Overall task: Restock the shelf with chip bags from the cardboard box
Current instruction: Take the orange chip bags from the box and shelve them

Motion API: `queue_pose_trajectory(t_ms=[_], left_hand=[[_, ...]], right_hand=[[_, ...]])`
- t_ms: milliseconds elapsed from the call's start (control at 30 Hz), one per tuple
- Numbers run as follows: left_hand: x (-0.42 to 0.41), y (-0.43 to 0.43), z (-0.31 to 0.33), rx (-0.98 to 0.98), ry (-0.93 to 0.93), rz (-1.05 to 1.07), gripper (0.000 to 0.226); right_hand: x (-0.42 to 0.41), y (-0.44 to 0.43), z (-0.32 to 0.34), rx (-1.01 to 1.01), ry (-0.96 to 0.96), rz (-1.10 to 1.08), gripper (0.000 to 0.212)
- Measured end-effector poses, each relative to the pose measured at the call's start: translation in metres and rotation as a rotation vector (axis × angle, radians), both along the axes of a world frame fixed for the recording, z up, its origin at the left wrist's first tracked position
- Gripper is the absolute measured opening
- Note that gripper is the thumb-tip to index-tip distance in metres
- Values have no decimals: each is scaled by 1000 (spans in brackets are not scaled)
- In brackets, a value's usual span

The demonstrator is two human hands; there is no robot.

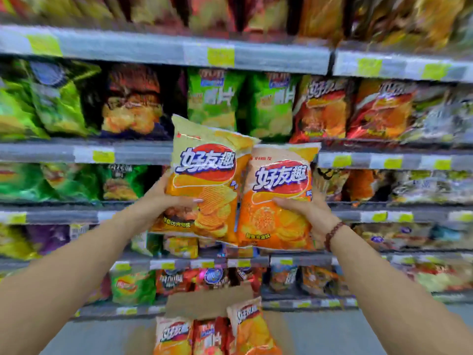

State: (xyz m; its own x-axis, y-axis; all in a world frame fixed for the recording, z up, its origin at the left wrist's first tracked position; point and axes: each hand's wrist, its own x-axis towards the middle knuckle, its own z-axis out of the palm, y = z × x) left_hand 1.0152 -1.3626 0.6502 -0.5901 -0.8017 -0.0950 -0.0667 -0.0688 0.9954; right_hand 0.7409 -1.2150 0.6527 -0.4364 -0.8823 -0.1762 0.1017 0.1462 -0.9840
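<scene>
Below hands, cardboard box (204,303) holds upright chip bags (250,326).

Glossy plastic chip bags (204,180) — matt cardboard box (204,303)

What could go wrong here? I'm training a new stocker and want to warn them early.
1. Each hand pinches only the lower part of its bag: the left hand on the yellow chip bag, the right hand on the orange chip bag. Either could slip or get crushed.
2. The two bags look like different flavours, so they may get shelved together wrongly.
3. The cardboard box sits on the floor below, a possible trip hazard.
</scene>
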Motion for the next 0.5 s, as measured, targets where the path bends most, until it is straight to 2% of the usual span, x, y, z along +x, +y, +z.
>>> queue_pose_trajectory(t_ms=[100, 200, 300, 500], left_hand=[[-11, -1, 69, -83, 50, -29, 115], [-23, 7, 130, -217, 120, -62, 103], [-32, 10, 177, -273, 157, -69, 105], [-56, 2, 239, -317, 236, -110, 102]], right_hand=[[-5, 8, 66, -111, 61, -65, 116], [-9, 18, 123, -230, 110, -131, 96], [-16, 24, 167, -302, 167, -179, 112], [-32, 28, 229, -401, 271, -235, 118]])
